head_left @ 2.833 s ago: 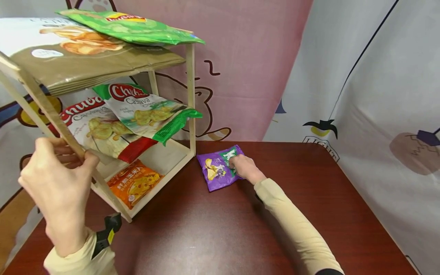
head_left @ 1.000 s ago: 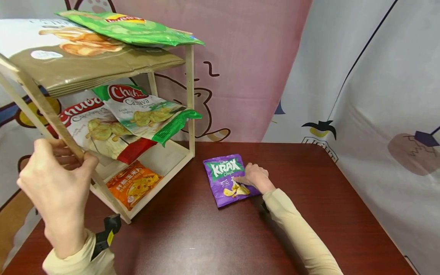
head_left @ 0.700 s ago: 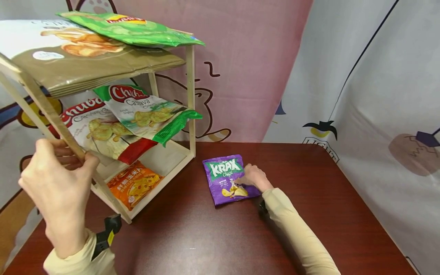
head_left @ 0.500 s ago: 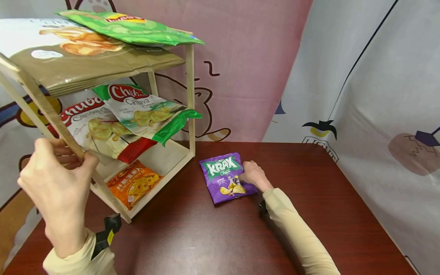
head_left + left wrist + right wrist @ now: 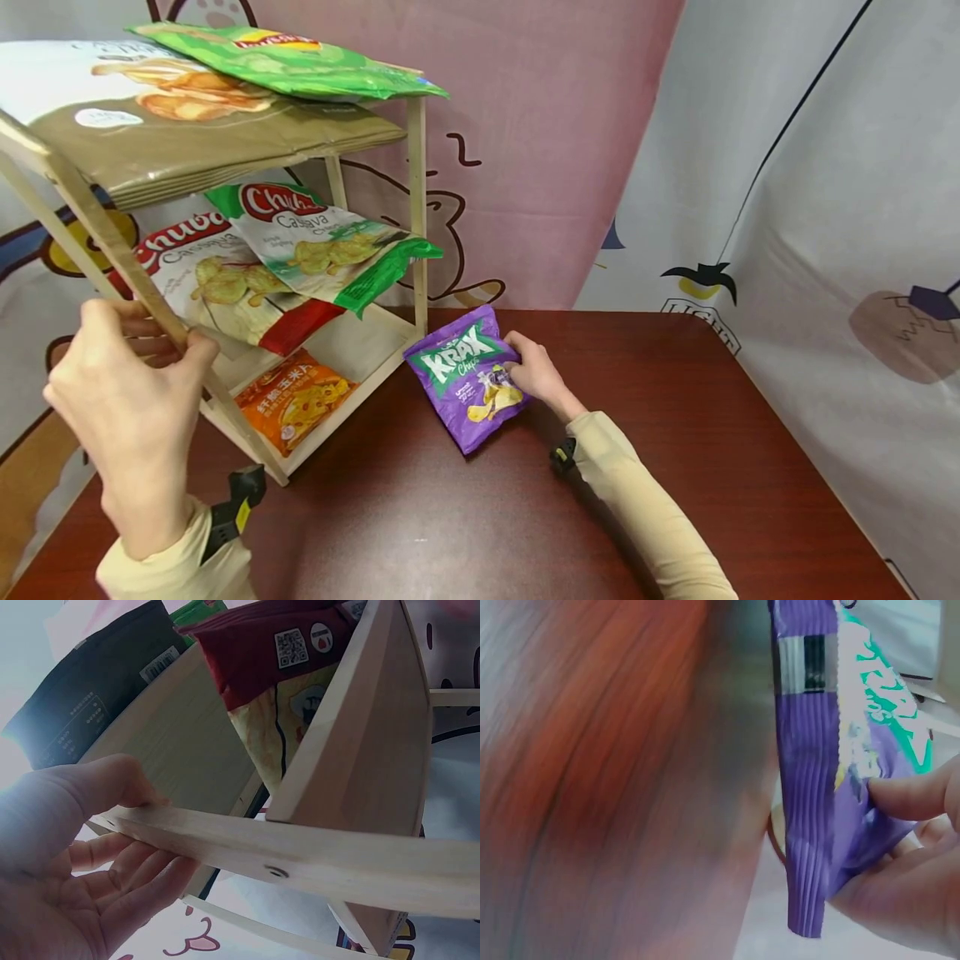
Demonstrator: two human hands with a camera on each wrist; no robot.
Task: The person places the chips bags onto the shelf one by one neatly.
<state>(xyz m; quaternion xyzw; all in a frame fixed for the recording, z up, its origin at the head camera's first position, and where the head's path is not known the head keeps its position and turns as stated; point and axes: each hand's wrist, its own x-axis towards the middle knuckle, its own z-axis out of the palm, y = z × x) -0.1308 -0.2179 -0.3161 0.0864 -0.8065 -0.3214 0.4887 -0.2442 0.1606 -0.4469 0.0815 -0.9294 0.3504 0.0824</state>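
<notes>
My left hand (image 5: pixel 135 417) grips the front left post of a light wooden shelf rack (image 5: pixel 420 192), thumb on one side and fingers on the other. The left wrist view shows the same post (image 5: pixel 300 862) held near its middle. My right hand (image 5: pixel 536 371) pinches the right edge of a purple bag of KRAX chips (image 5: pixel 461 383), its printed front facing up. In the right wrist view the bag's crimped end (image 5: pixel 806 787) hangs over the brown table, thumb and fingers on its side. The bag's left corner is close to the rack's lower right corner.
On the rack's top lie a large brown-and-white bag (image 5: pixel 210 142) and a green bag (image 5: pixel 300 62). Two Chuba cassava chip bags, one green (image 5: pixel 315 242) and one red (image 5: pixel 225 275), lean on the middle shelf. An orange snack bag (image 5: pixel 296 400) lies on the bottom shelf of the rack, which stands on the dark table (image 5: pixel 375 525).
The KRAX bag first turned so its lettering lies toward the back, then rose and tilted left toward the rack with my right hand. My left hand stays on the post.
</notes>
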